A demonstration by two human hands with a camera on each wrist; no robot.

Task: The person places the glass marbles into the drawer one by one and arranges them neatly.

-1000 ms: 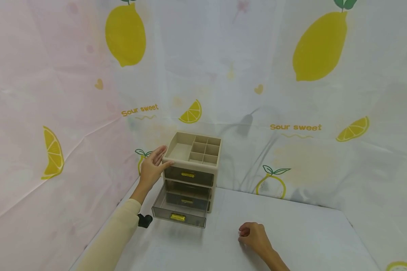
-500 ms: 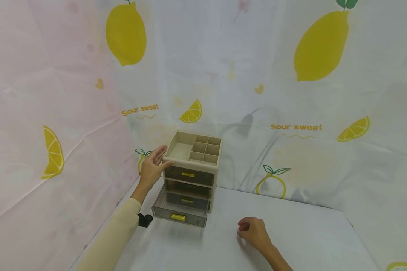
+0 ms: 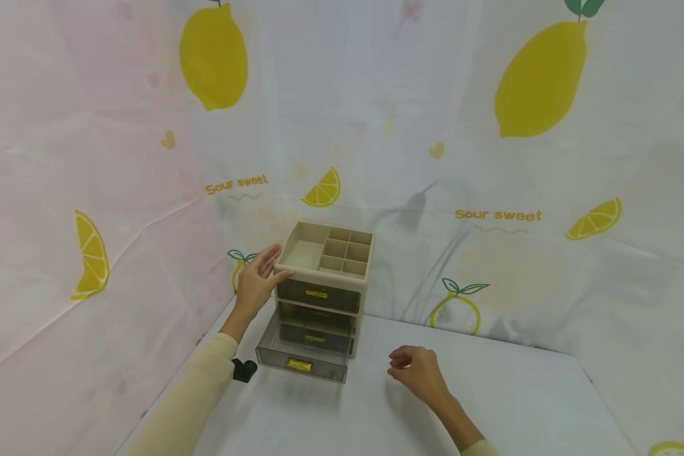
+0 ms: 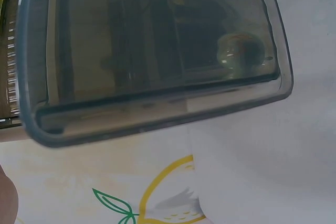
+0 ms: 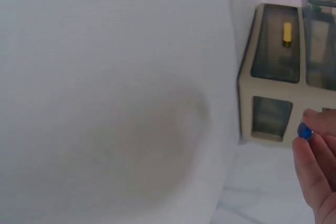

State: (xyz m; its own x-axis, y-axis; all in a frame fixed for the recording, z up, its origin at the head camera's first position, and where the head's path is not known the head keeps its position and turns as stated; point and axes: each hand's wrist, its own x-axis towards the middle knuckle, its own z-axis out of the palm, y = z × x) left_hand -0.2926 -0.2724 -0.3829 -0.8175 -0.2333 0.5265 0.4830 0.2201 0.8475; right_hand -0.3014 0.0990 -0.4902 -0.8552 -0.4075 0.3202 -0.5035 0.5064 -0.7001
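In the head view a beige desktop drawer organizer (image 3: 361, 291) stands at the back of the table, with smoky see-through drawers. One drawer (image 3: 302, 358) with a gold handle is pulled well out over the table; the drawer above it is closed. My left hand (image 3: 255, 282) rests against the organizer's upper left corner, thumb over the front edge and fingers along the side. To the right of the organizer, my right hand (image 3: 422, 373) is over the table. Its thumb and fingertips pinch a small shiny blue bead (image 5: 305, 130), seen in the right wrist view.
The organizer's top has an open tray (image 3: 303, 255) and several small compartments (image 3: 356, 252). A black object (image 3: 244, 370) shows beside the left sleeve (image 3: 196, 386). Lemon-printed cloth (image 3: 405, 164) hangs behind the white table (image 3: 519, 399) and along its left side.
My right hand has risen a little and moved left, closer to the organizer. The left hand and the pulled-out drawer stay where they were.
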